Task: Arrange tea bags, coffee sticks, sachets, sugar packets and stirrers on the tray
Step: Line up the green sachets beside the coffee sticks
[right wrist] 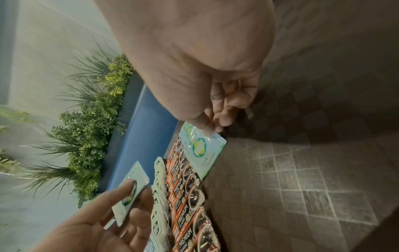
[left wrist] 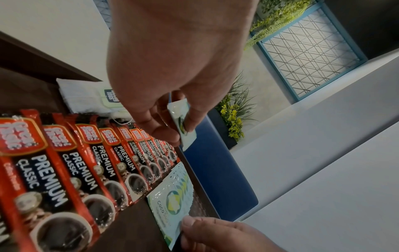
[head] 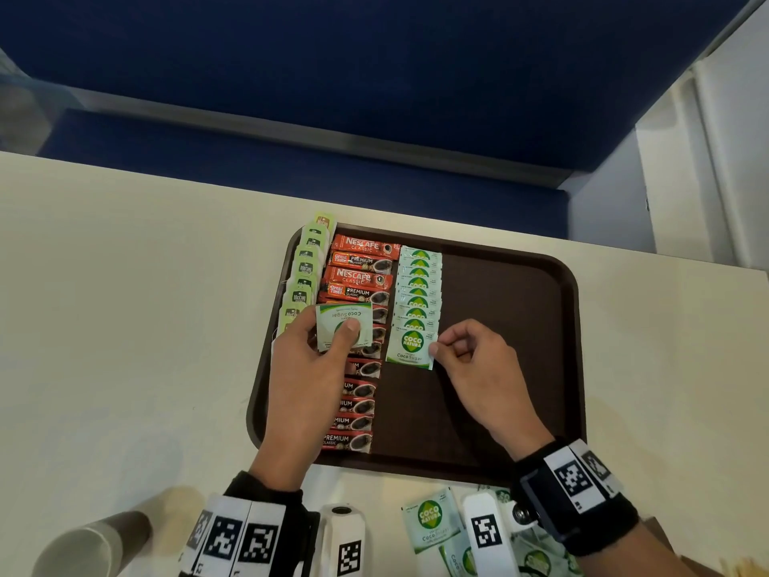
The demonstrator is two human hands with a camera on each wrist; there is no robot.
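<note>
Coco Sugar packets (head: 417,301) fill a third column on a brown tray (head: 507,326) at centre frame, as two hands work over it.

Left of the packets lie red coffee sticks (head: 361,281) in an overlapping column, and pale green tea bags (head: 306,270) run along the tray's left rim. The right hand (head: 478,368) pinches the right edge of the nearest sugar packet (head: 411,346), which lies at the lower end of the column, thumb and forefinger pressed together on it. The left hand (head: 308,360) holds a spare sugar packet (head: 343,331) above the coffee sticks, thumb clamped on its face, fingers behind. More sugar packets (head: 430,520) lie on the cream table (head: 125,285) at the lower right of the frame, below the tray. A blue bench (head: 374,77) fills the upper frame.
</note>
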